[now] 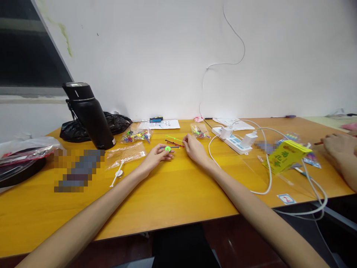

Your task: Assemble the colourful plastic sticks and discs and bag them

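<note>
My left hand (158, 158) is closed around a small bright green disc (167, 149) with a dark centre, held between thumb and fingers. A blue stick (175, 147) shows just beyond those fingertips. Thumb and fingertips of my right hand (195, 149) are pinched together low over the table, beside several thin plastic sticks. Among these are a lime green stick (174, 138) and a dark red stick (173, 143). What lies between the right fingertips is hidden. Nearer my left forearm, a white plastic piece with long arms (118, 174) rests on the wood.
Bags of coloured plastic pieces (136, 134) (199, 130) lie toward the wall. A black bottle (90, 117) stands left, near a flat clear bag (126, 154). To the right are a power strip (232, 141), loose white cables, a yellow box (288, 156) and another person's hand (340, 149).
</note>
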Motion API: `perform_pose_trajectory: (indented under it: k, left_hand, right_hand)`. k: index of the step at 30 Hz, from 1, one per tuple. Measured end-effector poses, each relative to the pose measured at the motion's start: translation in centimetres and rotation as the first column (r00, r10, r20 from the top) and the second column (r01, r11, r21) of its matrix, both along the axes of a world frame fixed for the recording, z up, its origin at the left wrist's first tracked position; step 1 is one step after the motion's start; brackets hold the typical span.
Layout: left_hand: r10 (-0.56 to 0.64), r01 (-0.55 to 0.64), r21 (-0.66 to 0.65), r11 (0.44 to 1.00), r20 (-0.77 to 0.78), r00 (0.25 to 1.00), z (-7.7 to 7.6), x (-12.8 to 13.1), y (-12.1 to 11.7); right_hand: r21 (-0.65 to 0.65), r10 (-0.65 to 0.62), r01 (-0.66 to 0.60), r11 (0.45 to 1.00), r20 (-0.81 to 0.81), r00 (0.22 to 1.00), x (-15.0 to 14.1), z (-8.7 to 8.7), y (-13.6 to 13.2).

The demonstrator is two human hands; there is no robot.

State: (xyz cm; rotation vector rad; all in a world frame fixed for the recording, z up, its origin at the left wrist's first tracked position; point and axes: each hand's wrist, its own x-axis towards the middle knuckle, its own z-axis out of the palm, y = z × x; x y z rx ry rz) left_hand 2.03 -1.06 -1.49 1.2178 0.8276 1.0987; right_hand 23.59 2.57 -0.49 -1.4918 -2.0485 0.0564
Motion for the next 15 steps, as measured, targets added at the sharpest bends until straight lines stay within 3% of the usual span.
perform_pose_trajectory:
  k: [7, 11, 13, 15]
  left_hand:
    - [-0.007, 0.007, 0.013, 1.0, -0.009, 1.0, -0.2, 0.0, 0.3]
    - [-0.015, 0.015, -0.004, 1.0, 0.003, 1.0, -0.1, 0.0, 0.3]
    - [-0.009, 0.009, -0.016, 1.0, 0.021, 1.0, 0.1, 0.0, 0.2]
    - [0.016, -0.015, -0.028, 0.999, 0.049, 0.999, 0.3, 0.0, 0.0]
  right_hand:
    - [-0.067, 0.252, -0.263, 0.963, -0.13, 0.959, -0.9, -2.1, 1.1]
    - [0.002, 0.285, -0.293, 0.956, -0.233, 0.93, -1.2, -1.9, 1.2]
    - [0.037, 0.301, -0.31, 0.95, -0.365, 0.881, -1.2, -1.5, 1.2]
    - [0.036, 0.337, -0.377, 0.926, -0.531, 0.778, -1.3, -1.1, 1.2]
